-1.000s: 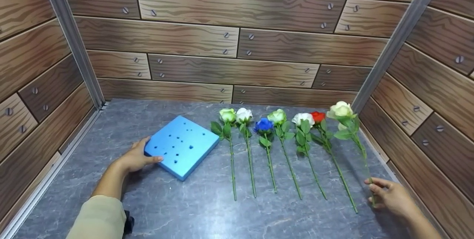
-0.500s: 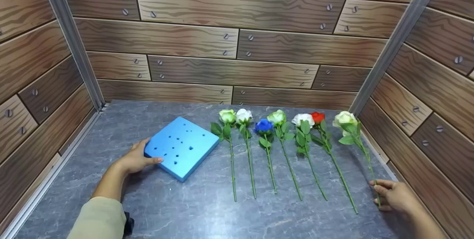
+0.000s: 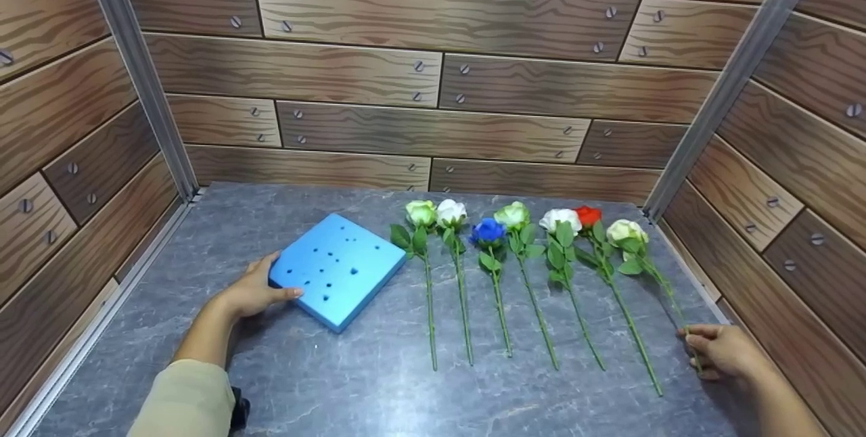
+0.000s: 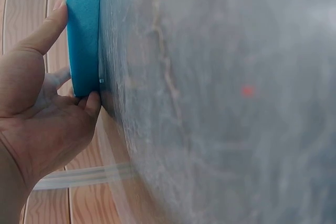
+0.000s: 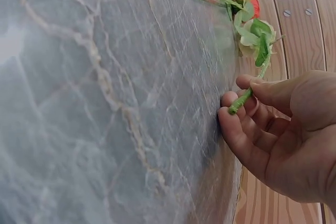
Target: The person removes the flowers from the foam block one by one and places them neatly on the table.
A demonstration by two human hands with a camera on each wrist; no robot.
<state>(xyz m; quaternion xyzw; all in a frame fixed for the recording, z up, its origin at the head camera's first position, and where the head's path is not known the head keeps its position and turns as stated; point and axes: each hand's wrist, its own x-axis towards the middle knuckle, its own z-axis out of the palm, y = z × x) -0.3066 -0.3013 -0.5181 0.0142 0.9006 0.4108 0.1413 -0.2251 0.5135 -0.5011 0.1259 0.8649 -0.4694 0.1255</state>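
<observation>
My left hand (image 3: 255, 291) grips the near-left corner of a blue foam block (image 3: 365, 268) with several holes in its top. The thumb lies over the top face; in the left wrist view the other fingers reach round the block's edge (image 4: 84, 30). At the far right, my right hand (image 3: 727, 354) pinches the lower stem of a pale cream rose (image 3: 626, 231) between thumb and fingers. The stem's cut end (image 5: 233, 109) sticks out past the fingers in the right wrist view. The bloom points away from me, low over the table.
Between the hands lies a row of roses: a green one (image 3: 421, 212), a white one (image 3: 451, 212), a blue one (image 3: 488, 231), another green (image 3: 512, 215), another white (image 3: 560, 219) and a red one (image 3: 588, 215). Wood-patterned walls (image 3: 352, 72) enclose the grey marbled table (image 3: 284, 383).
The cream rose's bloom has come down toward the table beside the red rose, as the right hand shifted slightly right. The left hand and foam block have stayed in place.
</observation>
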